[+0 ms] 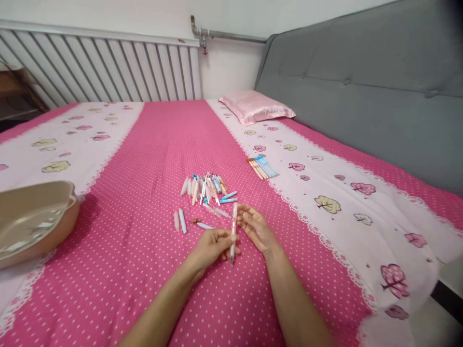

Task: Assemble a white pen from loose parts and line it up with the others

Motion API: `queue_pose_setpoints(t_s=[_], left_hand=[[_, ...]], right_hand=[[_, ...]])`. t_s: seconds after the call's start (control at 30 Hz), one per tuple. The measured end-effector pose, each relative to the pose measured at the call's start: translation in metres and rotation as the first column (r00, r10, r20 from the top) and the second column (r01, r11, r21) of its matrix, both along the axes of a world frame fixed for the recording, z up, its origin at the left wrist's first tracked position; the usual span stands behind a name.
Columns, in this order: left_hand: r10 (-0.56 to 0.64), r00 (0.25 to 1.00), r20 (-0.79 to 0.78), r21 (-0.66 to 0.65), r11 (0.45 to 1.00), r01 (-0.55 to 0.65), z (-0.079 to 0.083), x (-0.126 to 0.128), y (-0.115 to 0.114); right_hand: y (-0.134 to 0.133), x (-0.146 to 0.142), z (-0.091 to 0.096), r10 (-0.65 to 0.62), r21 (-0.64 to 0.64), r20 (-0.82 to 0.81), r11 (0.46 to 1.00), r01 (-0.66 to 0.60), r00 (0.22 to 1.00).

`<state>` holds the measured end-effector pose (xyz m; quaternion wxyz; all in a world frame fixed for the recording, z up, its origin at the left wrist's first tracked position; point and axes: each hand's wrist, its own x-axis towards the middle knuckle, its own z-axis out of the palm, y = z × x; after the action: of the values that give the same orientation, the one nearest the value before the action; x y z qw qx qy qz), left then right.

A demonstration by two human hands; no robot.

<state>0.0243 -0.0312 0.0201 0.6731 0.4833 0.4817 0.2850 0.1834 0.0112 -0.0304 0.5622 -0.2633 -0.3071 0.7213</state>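
- Far left: a basin (68,222), partly out of view, sits on the bed, well apart from your hands. Behind, a white radiator (112,67) lines the wall.
- Bedspread (173,130): pink with white dots, pale printed strips either side, under everything here.
- Two loose pens, one pink (176,221), one pale blue (183,221), side by side, near the pile.
- Pen pile (207,189): mixed colours, jumbled, just beyond your hands; a few strays at its near edge.
- Your left hand (217,245): gripping a pale clear-barrelled pen (233,230) by its lower half, thumb on top. Pen stands at a steep tilt, tip toward you.
- Your right hand (256,229): fingers loosely bent, not closed, beside the pen's upper half; can't tell whether fingertips touch it.
- Right of the pile: a neat row of pens (263,167), peach through blue, lying parallel. Pink pillow (256,107) behind it.
- Far right: grey headboard (361,91).
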Motion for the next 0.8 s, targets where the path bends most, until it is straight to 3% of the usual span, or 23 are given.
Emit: queue_pose_setpoints(t_s=[0.33,0.57,0.7,0.8], left_hand=[[0.149,0.984,-0.093,0.188,0.974,-0.130,0.026,-0.004,0.036],[0.275,0.945,-0.177,0.346,0.916,-0.201,0.004,0.003,0.060],[0.259,0.948,-0.183,0.366,0.913,-0.179,-0.007,0.003,0.061],[0.242,0.948,-0.206,0.391,0.909,-0.147,-0.006,-0.002,0.061]], right_hand=[[-0.005,-0.004,0.006,0.060,0.048,0.090,0.997,-0.065,0.994],[-0.005,-0.010,0.003,0.065,0.090,0.190,0.992,-0.083,0.980],[-0.002,-0.012,-0.002,0.060,0.066,0.252,0.995,-0.079,0.966],[0.002,-0.013,-0.003,0.053,0.034,0.229,0.997,-0.063,0.972]])
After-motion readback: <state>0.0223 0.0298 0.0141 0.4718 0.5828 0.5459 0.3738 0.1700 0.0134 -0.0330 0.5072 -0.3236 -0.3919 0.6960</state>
